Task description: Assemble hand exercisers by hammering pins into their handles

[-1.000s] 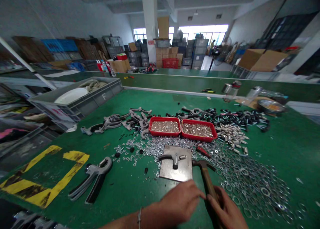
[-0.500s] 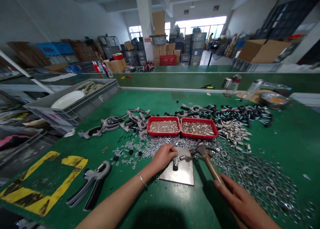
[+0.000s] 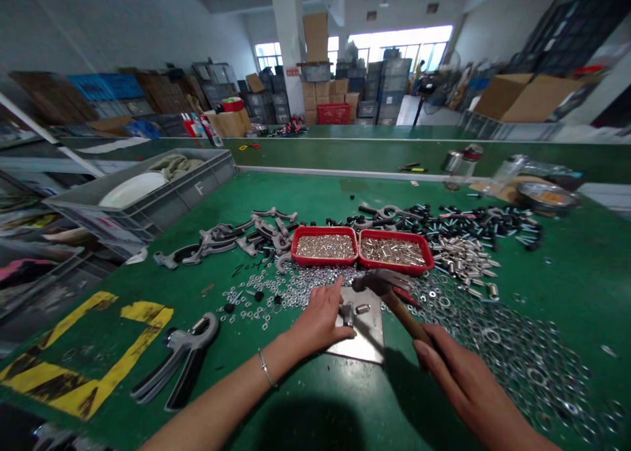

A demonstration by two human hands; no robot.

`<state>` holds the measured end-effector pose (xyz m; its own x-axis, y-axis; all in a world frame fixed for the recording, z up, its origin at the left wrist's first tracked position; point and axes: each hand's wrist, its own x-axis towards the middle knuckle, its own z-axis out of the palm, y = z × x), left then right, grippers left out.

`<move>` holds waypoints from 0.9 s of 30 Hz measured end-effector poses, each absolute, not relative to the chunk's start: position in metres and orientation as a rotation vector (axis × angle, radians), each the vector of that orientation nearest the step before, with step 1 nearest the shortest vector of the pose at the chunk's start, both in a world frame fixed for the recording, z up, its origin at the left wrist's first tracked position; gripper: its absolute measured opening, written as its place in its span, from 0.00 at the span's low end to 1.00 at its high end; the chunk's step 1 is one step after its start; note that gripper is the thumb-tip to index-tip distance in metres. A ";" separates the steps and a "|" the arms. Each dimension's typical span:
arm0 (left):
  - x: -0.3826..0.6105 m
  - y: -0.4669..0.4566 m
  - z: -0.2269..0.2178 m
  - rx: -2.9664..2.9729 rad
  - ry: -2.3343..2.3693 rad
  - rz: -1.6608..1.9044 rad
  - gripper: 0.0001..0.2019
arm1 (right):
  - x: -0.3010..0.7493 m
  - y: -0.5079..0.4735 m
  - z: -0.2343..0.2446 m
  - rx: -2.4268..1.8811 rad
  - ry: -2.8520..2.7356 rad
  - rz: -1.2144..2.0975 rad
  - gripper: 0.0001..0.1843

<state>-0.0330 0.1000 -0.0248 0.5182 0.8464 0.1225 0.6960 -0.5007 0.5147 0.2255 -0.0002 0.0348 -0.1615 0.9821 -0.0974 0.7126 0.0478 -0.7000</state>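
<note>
My right hand (image 3: 448,362) is closed around the wooden handle of a claw hammer (image 3: 405,314), whose head hovers over the upper edge of a flat metal plate (image 3: 367,342). On the plate lies a small grey metal part (image 3: 348,315), with a short spring (image 3: 363,309) to its right. My left hand (image 3: 321,316) is at the plate's left side, thumb and forefinger spread on either side of the grey part. Whether it touches the part is hard to see. A finished-looking hand gripper (image 3: 190,356) with black pads lies on the left.
Two red trays (image 3: 325,261) (image 3: 394,265) of small metal pins stand behind the plate. Loose nuts (image 3: 261,293), washers (image 3: 513,356) and grey handles (image 3: 217,237) surround them. Black-headed bolts (image 3: 473,221) lie at the back right. A grey crate (image 3: 197,187) stands at the left.
My left hand has opened from a pinch at the grey part, with the thumb now lower and apart. The hammer head has shifted left and its handle tilts more.
</note>
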 end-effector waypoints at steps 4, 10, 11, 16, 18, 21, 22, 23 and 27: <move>-0.032 0.097 -0.033 2.275 1.251 0.462 0.55 | 0.216 0.011 0.022 -1.797 -2.038 0.869 0.17; -0.040 0.092 -0.024 2.289 1.229 0.491 0.56 | 0.246 0.014 -0.019 -1.972 -1.723 1.125 0.27; -0.049 0.095 -0.019 2.303 1.218 0.532 0.52 | 0.252 0.016 -0.025 -1.967 -1.778 0.993 0.28; -0.123 0.149 0.007 2.480 1.594 0.591 0.15 | 0.240 0.038 -0.043 -1.518 -2.144 0.301 0.22; -0.149 0.176 0.009 2.602 1.599 0.375 0.16 | 0.215 0.047 -0.041 -1.426 -2.239 0.314 0.20; -0.171 0.205 0.003 2.709 1.416 0.215 0.17 | 0.179 0.061 -0.034 -1.462 -2.354 0.257 0.17; -0.175 0.211 -0.001 2.709 1.375 0.224 0.15 | 0.172 0.064 -0.033 -1.486 -2.381 0.235 0.14; -0.178 0.215 -0.004 2.700 1.344 0.242 0.13 | 0.167 0.068 -0.032 -1.505 -2.401 0.220 0.12; -0.194 0.217 -0.012 2.624 1.298 0.363 0.12 | 0.170 0.070 -0.030 -1.550 -2.306 0.310 0.10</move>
